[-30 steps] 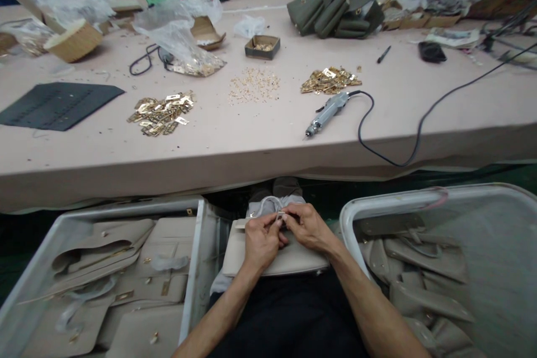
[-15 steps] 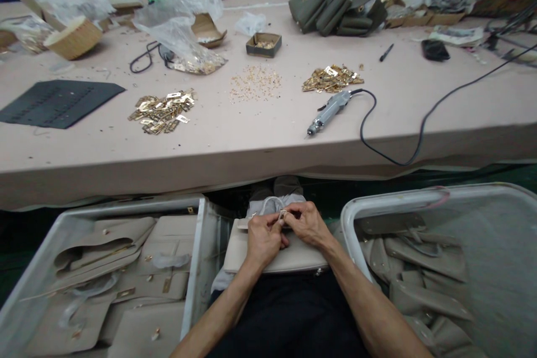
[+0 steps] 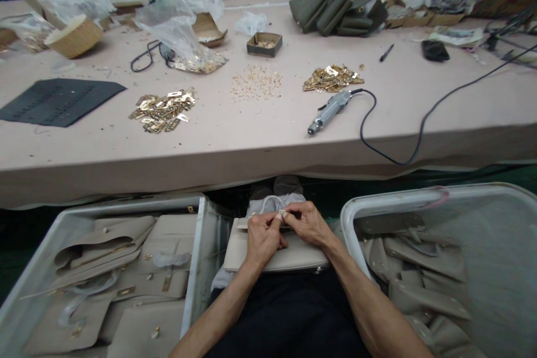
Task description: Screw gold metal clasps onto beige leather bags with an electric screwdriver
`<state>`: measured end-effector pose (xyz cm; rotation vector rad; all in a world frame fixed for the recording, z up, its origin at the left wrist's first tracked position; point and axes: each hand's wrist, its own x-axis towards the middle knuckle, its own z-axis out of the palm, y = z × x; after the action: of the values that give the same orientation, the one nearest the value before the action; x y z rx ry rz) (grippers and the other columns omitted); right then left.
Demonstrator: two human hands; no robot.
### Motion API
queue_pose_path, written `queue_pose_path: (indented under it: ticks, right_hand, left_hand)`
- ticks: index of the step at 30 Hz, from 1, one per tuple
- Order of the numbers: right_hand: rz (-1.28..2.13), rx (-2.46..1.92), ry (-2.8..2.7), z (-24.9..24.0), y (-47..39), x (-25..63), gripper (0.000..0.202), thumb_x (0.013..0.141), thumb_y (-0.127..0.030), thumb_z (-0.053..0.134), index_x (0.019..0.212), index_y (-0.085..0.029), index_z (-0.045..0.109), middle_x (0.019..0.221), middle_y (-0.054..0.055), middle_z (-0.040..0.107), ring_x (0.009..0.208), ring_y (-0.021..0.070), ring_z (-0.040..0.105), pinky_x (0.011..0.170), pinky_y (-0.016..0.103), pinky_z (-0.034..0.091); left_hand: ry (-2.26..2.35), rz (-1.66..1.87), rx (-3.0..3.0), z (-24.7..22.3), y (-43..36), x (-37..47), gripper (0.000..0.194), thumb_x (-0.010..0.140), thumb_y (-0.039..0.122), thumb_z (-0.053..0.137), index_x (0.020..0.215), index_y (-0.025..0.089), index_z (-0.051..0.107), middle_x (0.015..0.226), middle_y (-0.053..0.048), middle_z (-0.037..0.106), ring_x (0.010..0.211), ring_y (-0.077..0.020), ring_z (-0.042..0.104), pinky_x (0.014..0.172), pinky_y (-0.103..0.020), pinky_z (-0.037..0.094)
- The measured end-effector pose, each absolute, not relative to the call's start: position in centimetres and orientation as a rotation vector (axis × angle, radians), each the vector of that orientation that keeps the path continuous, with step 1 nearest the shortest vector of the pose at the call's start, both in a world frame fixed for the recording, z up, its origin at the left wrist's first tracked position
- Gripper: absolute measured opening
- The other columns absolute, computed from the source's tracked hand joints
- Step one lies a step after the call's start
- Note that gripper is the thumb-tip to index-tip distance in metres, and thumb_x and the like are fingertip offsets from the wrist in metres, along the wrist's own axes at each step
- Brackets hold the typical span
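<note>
The left hand (image 3: 260,239) and right hand (image 3: 309,225) pinch narrowly at the twelve-o'clock edge of the beige bag (image 3: 293,260), apparently holding a small piece (image 3: 282,212).

Cream bag (image 3: 293,257), gold plates (image 3: 163,111), dark green pouches (image 3: 335,11), seemingly taupe pieces (image 3: 428,296), grey screwdriver (image 3: 329,112)

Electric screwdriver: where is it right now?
In the head view, the electric screwdriver lies right of centre near the table's front edge, just below the right-hand pile of gold plates.
</note>
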<state>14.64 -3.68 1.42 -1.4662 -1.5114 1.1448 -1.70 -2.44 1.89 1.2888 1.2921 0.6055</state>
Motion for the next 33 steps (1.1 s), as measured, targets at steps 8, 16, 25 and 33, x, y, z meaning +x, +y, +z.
queue_pose_path:
  ticks: [8, 16, 25, 33]
  right_hand:
    - [1.118, -1.486, -1.504, 1.04, -3.88, 14.64, 0.025, 0.09, -0.028, 0.061, 0.07, -0.018, 0.073, 0.063, 0.0, 0.056, 0.06, 0.014, 0.045, 0.055, 0.025, 0.031]
    - [1.124, -1.527, -1.483, 1.28, -3.82, 14.43, 0.023, 0.088, -0.027, 0.062, 0.072, -0.017, 0.075, 0.065, 0.001, 0.061, 0.061, 0.0144, 0.049, 0.057, 0.025, 0.034]
    - [1.17, -1.495, -1.474, 1.38, -3.94, 14.85, 0.023, 0.089, -0.027, 0.06, 0.076, -0.017, 0.077, 0.067, 0.001, 0.063, 0.062, 0.0146, 0.051, 0.057, 0.025, 0.035]
    - [1.128, -1.457, -1.543, 1.48, -4.06, 14.9, 0.024, 0.091, -0.025, 0.059, 0.075, -0.017, 0.075, 0.065, 0.001, 0.062, 0.062, 0.0146, 0.051, 0.059, 0.027, 0.034]
  left_hand:
    - [1.339, 0.625, 1.35, 2.03, -2.61, -1.68, 0.032, 0.093, 0.034, 0.056, 0.083, 0.019, 0.082, 0.041, -0.002, 0.063, 0.035, -0.0172, 0.057, 0.045, -0.024, 0.045]
    - [1.293, 0.628, 1.319, 1.84, -2.71, -1.88, 0.035, 0.094, 0.041, 0.057, 0.09, 0.018, 0.083, 0.044, -0.004, 0.064, 0.035, -0.0178, 0.057, 0.043, -0.025, 0.045]
    - [1.271, 0.625, 1.316, 1.65, -2.99, -2.0, 0.037, 0.096, 0.044, 0.055, 0.091, 0.016, 0.079, 0.046, -0.003, 0.066, 0.036, -0.0184, 0.059, 0.043, -0.025, 0.047]
    - [1.338, 0.635, 1.455, 2.21, -2.8, -1.87, 0.035, 0.095, 0.039, 0.056, 0.08, 0.017, 0.077, 0.044, -0.003, 0.065, 0.041, -0.0185, 0.062, 0.047, -0.025, 0.045]
